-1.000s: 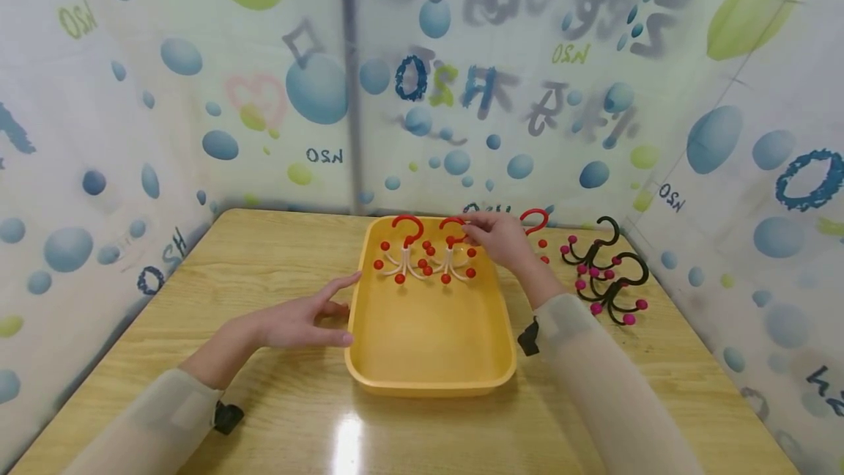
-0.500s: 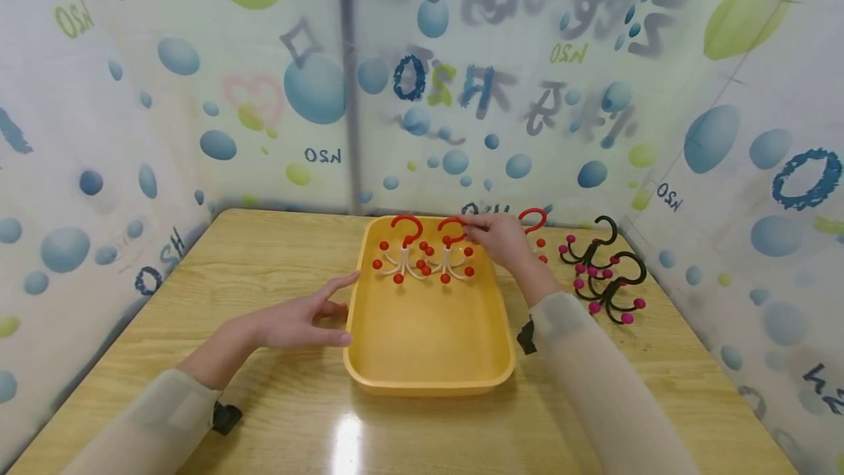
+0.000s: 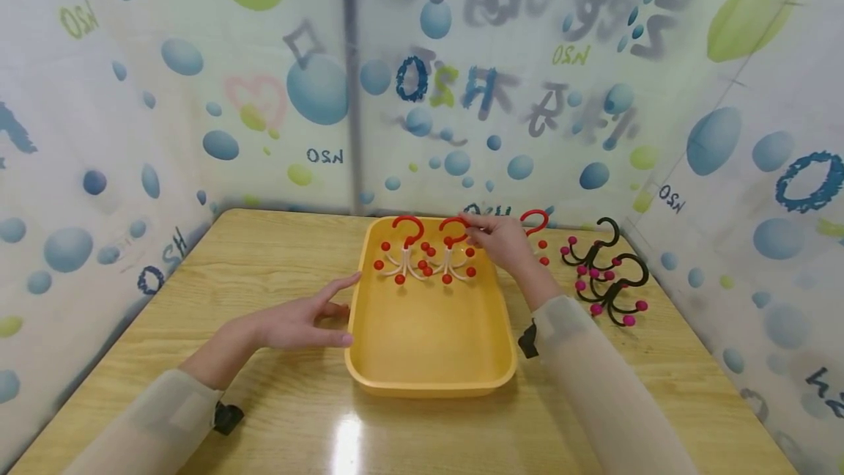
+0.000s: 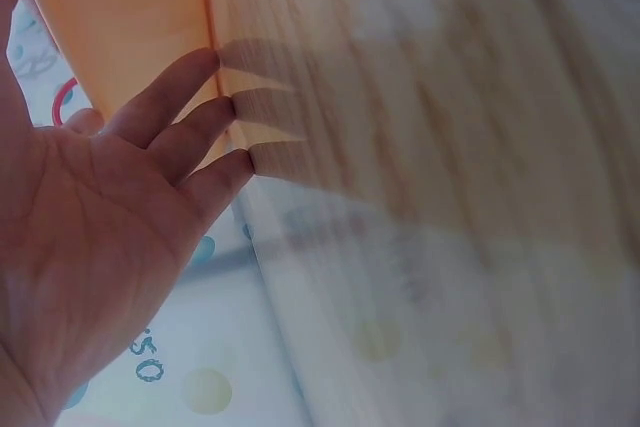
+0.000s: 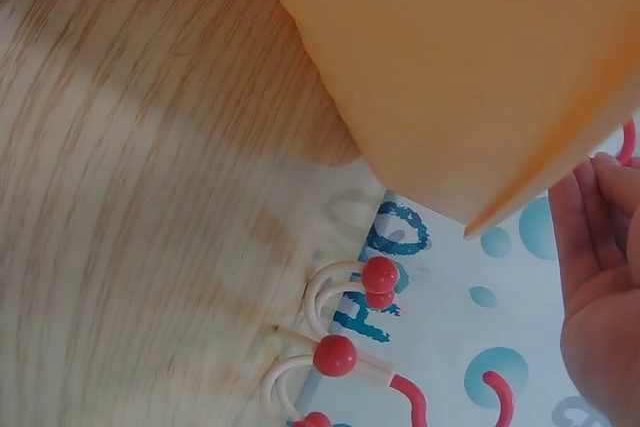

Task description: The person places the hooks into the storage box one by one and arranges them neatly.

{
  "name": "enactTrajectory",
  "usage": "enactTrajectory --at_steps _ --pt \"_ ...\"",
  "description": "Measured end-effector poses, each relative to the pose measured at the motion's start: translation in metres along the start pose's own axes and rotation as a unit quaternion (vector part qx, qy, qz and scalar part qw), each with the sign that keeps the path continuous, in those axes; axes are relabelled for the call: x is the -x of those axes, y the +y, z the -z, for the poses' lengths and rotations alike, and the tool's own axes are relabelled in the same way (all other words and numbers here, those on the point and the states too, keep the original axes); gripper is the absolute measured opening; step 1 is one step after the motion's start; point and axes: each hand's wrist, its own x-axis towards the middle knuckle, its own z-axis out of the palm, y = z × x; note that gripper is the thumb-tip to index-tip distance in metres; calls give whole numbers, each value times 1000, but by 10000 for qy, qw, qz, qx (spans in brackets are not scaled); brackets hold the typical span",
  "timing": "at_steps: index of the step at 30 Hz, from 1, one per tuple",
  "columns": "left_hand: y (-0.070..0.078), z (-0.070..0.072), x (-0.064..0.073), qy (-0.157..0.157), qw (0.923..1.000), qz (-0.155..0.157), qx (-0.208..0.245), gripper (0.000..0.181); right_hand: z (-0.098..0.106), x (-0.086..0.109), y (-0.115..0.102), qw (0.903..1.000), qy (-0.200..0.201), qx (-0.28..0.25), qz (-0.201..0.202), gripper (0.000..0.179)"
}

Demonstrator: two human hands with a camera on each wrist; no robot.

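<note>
A yellow tray (image 3: 431, 339) stands on the wooden table. Two multi-arm hooks lie side by side at its far end, a left hook (image 3: 404, 259) and a right hook (image 3: 449, 262), each with a red curved top, white arms and red ball tips. My right hand (image 3: 504, 242) pinches the red curved top of the right one between thumb and fingers; the right wrist view shows this hand (image 5: 605, 277) above the tray's rim. Against the tray's left side my left hand (image 3: 300, 319) rests, fingers extended; in the left wrist view its fingertips (image 4: 215, 112) touch the tray wall.
Right of the tray lies another red and white hook (image 3: 535, 222), partly hidden behind my right hand. Further right, two black hooks with pink ball tips, a far one (image 3: 593, 255) and a near one (image 3: 613, 290), lie close together. A patterned curtain (image 3: 422, 160) surrounds the table.
</note>
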Motion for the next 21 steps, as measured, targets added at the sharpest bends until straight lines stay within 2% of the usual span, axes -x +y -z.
enactTrajectory --at_steps 5,9,15,21 --pt "-1 -1 -1 13 10000 4 -16 106 7 5 -1 9999 -11 153 -13 44" --pt "0 -1 0 -4 10000 -28 -13 106 19 15 -2 9997 56 79 219 44" --pt "2 0 1 15 10000 -76 -33 105 46 37 -1 9966 375 172 714 45" --pt "1 1 1 -11 9999 -105 10 105 77 66 6 9956 531 374 679 43"
